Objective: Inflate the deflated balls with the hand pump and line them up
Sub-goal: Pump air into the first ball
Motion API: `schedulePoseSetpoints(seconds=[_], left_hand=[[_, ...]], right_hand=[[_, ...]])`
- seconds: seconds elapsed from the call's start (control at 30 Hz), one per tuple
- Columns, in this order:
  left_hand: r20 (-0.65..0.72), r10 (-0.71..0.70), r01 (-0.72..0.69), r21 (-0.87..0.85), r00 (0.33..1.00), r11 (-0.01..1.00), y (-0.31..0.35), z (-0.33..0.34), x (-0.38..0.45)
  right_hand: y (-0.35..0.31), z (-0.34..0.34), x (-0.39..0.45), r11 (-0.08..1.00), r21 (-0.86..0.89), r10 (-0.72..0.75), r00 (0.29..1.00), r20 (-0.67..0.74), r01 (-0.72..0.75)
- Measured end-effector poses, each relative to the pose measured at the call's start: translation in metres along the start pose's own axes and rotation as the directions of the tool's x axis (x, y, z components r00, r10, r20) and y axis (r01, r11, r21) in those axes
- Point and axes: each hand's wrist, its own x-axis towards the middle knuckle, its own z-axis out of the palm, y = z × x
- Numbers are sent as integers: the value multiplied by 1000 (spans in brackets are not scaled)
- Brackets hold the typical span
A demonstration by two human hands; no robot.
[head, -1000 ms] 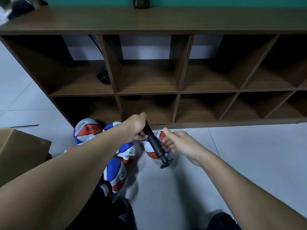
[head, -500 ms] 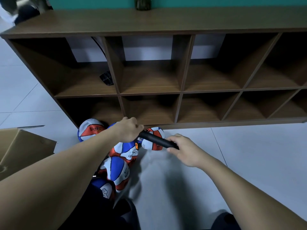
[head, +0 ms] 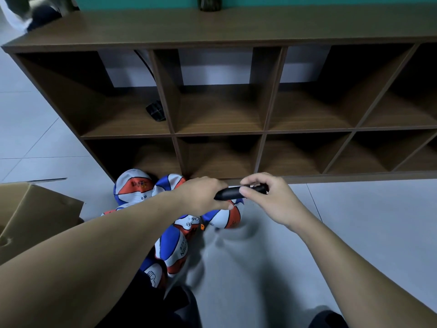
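Note:
A black hand pump (head: 230, 192) lies almost level in the air between both hands, above the floor in front of the shelf. My left hand (head: 202, 196) grips its left end. My right hand (head: 267, 197) curls round its right end, hiding the handle. Under and left of the hands lies a heap of several flat, deflated balls in blue, white and orange: one at the back left (head: 133, 185), one below the pump (head: 225, 215), one nearer to me (head: 172, 249).
A low brown cubby shelf (head: 220, 133) runs across the back, its open compartments facing me; a small black object (head: 155, 111) lies in the upper left one. A cardboard box (head: 35, 218) stands at the left. Grey tiled floor (head: 354, 233) spreads to the right.
The pump has swung from steeply tilted to almost level and risen. My right hand moved from the ball onto the pump's right end; my left hand kept its grip.

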Motion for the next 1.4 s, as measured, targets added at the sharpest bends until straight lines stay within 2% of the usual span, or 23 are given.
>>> schedulePoseSetpoints(seconds=[0.07,0.17,0.27,0.37,0.47,0.57,0.77,1.0,1.13,1.2,1.33,1.4], left_hand=[[-8,18,-18,5,1000,1000,-1,2,3],[17,24,-24,8,1000,1000,-1,6,6],[71,-4,5,-10,997,1000,-9,2,6],[82,-40,42,-34,996,999,-23,-5,3],[29,-81,79,77,996,994,-20,-7,5],[-36,-122,127,181,992,975,-10,-7,11],[-129,-97,121,203,987,972,4,-11,14],[-132,-37,62,192,991,979,13,-8,11],[-74,-21,31,138,997,990,4,-12,9],[-45,-42,47,128,998,991,-3,-13,8],[39,-123,119,92,992,989,-24,-13,2],[54,-133,128,89,990,988,-27,-13,1]], right_hand=[[2,11,3,993,63,111,987,-118,-104],[15,24,10,968,18,248,939,-239,-251],[26,18,15,956,38,288,901,-325,-292],[33,-21,19,928,66,360,834,-418,-367],[33,-40,15,899,127,430,791,-435,-419],[29,-22,15,919,95,372,762,-529,-382],[12,12,17,945,12,282,795,-537,-327],[-8,39,12,958,-119,173,859,-482,-260],[-9,30,12,963,-105,193,903,-385,-250],[-2,19,11,955,-50,252,885,-391,-294],[8,-20,8,906,151,421,799,-430,-396],[9,-28,7,895,183,444,778,-444,-406]])
